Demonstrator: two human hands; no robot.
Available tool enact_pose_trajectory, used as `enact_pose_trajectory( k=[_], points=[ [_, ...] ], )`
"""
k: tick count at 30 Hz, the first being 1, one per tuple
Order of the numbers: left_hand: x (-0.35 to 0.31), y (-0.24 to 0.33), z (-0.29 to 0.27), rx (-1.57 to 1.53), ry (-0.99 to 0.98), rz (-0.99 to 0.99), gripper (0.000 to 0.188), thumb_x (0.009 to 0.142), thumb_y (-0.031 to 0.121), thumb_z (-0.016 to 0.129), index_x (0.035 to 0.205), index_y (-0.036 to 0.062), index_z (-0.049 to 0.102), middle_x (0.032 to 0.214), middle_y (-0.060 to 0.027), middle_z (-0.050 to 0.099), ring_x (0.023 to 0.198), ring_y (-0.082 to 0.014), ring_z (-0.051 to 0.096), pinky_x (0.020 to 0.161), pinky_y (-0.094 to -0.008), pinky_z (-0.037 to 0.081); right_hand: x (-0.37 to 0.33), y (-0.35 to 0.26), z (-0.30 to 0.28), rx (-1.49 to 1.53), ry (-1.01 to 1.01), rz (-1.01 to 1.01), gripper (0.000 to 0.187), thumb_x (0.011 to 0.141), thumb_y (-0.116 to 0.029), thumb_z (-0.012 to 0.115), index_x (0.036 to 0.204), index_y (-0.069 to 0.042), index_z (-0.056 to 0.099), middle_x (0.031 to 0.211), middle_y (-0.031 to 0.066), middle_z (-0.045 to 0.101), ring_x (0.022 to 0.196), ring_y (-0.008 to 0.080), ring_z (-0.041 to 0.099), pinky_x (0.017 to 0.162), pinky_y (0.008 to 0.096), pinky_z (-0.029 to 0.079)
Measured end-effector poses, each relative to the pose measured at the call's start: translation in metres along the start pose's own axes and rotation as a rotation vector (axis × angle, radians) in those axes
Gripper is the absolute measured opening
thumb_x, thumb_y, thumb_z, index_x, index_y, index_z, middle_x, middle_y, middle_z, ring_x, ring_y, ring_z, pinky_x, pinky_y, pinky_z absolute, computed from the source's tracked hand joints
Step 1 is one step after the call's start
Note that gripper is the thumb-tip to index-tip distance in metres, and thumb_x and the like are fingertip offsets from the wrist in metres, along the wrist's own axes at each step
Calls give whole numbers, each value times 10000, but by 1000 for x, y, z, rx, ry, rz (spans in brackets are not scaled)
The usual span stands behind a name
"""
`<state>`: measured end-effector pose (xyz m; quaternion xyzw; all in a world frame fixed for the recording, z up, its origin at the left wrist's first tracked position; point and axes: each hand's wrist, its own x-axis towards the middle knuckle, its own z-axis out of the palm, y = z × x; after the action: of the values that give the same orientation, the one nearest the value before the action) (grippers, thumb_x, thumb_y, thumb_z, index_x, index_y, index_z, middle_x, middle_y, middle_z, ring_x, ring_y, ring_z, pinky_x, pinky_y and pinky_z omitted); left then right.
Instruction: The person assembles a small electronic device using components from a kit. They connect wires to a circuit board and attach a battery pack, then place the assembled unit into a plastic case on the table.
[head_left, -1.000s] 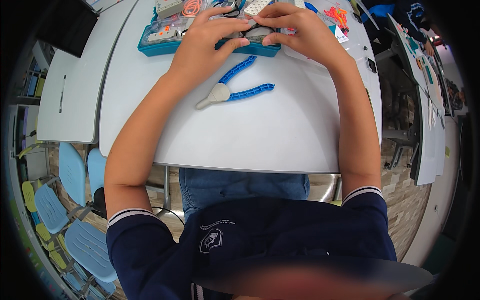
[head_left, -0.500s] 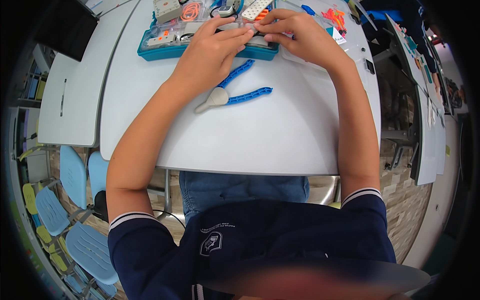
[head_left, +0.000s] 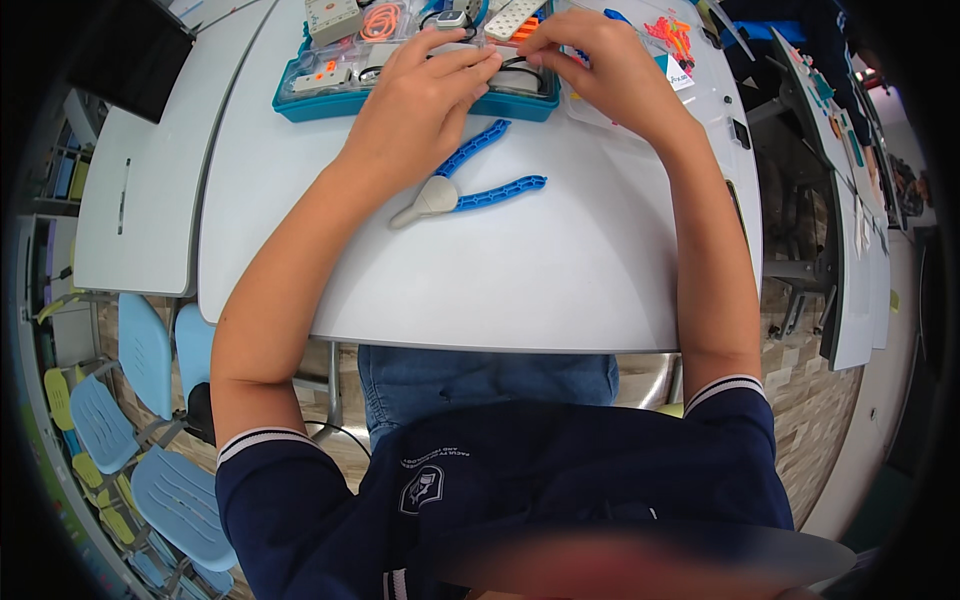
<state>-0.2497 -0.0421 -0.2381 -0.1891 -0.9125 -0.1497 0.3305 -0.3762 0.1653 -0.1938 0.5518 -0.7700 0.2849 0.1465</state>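
A teal storage box (head_left: 330, 106) full of building parts sits at the far side of the white table. Over its near edge reaches my left hand (head_left: 425, 105), its fingers stretched out and lying on parts in the box. My right hand (head_left: 605, 70) bends in from the right, with thumb and forefinger pinched at a black cable (head_left: 518, 66) in the box; the fingertips partly hide the grip. Closer to me lie joined blue beams with a grey wedge-shaped piece (head_left: 436, 197), touched by neither hand. A white perforated beam (head_left: 514, 16) rests beyond my fingertips.
Orange coiled cord (head_left: 381, 21) and a grey block (head_left: 333, 20) sit in the box's far left. A clear plastic lid or tray (head_left: 708, 105) and bright pink-orange pieces (head_left: 672, 40) are at the right. Blue chairs (head_left: 180, 500) stand to the left.
My right fingertips have shifted slightly to the right, uncovering more of the black cable and the pale parts beneath. My left hand has barely moved.
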Motion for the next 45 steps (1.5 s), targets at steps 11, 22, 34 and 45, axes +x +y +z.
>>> enact_pose_trajectory(
  k=[11,22,34,45],
  points=[
    [4,0,0,1,106,72,306,893,73,718,1178,166,783,1321,-44,694,1313,-318,547,1099,-454,432,1,-5,7,9,-78,272,146,888,-87,748,993,14,744,922,126,750,896,245,698,798,348,535],
    [39,15,-11,206,28,172,331,860,31,686,1185,-31,677,1349,-168,576,1244,-321,570,1083,-458,448,-3,9,27,162,16,280,155,933,-179,716,1006,-46,751,943,110,750,916,262,666,834,400,539],
    [40,9,5,191,35,216,307,919,105,619,1173,-66,641,1338,-157,545,1266,-338,528,1066,-444,423,-1,11,27,245,-4,358,191,914,-190,739,978,-11,759,943,149,753,897,280,699,823,381,550],
    [34,9,18,32,10,1,143,1009,159,618,1032,20,639,1215,-70,637,957,-305,671,800,-408,549,2,-1,17,349,-33,518,110,899,-93,755,971,-11,766,819,85,750,761,122,679,708,290,534]
  ],
)
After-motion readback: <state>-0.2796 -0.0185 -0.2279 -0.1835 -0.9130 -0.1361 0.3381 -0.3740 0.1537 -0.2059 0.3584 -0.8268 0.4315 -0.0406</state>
